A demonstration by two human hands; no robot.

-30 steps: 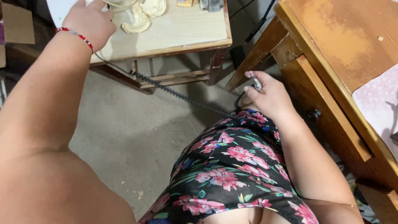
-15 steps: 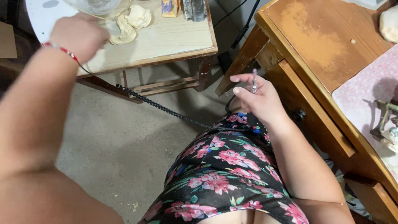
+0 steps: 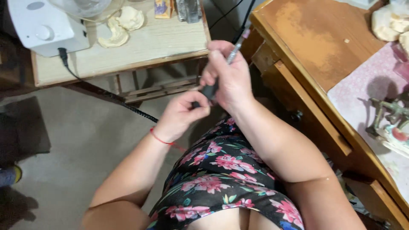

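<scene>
Silver metal and black plastic make up the rotary handpiece (image 3: 223, 70), a slim pen-shaped tool that runs on a diagonal, its narrow metal tip pointing up and to the right toward the corner of the wooden desk (image 3: 315, 47), its thicker black end pointing down and to the left. Most of the shaft is covered by fingers, so only the upper silver part and the dark lower end show; the very tip is blurred. It sits in the air above the person's lap, between the small side table (image 3: 140, 47) and the desk, touching neither.

The right hand (image 3: 228, 79) wraps around the middle of the tool, fingers curled closed on it, back of the hand turned up toward the camera, forearm coming in from the lower right. The left hand (image 3: 181, 115) lies just below and left of it, thumb and fingertips pinched together at the black lower end, wrist bent and wearing a thin red bracelet (image 3: 161, 139). The two hands are close together, almost touching.

A dark coiled cord (image 3: 128, 106) trails off to the left under the side table, which carries a white machine (image 3: 40, 27) and pale plaster pieces (image 3: 115, 36).
</scene>
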